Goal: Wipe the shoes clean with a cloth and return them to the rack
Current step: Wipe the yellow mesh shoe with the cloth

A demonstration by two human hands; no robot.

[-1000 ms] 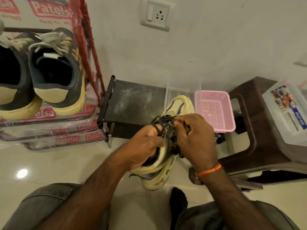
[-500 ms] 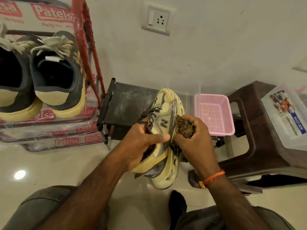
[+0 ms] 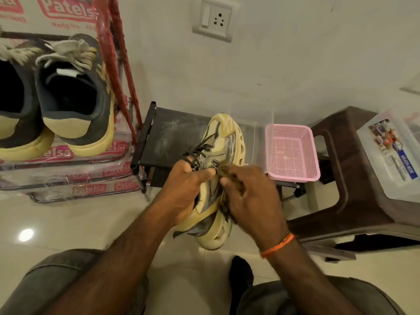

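A cream and grey sneaker (image 3: 223, 142) with dark laces is held up in the middle of the view, toe pointing away. My left hand (image 3: 188, 192) grips it at the collar from the left. My right hand (image 3: 254, 201) presses a dark brown cloth (image 3: 227, 172) against the shoe's right side, fingers curled over the cloth. On the red shoe rack (image 3: 113, 42) at the upper left stands a pair of dark grey shoes (image 3: 75, 103) with cream soles and pale laces.
A low black rack (image 3: 163, 133) stands behind the held shoe. A pink mesh basket (image 3: 292, 153) sits to its right. A brown plastic stool (image 3: 336, 178) carries a clear lidded box (image 3: 391, 153). My knees fill the bottom edge over a glossy tiled floor.
The shoe has been turned so its logo side faces me. My right hand with the cloth has slid down along the shoe's side.
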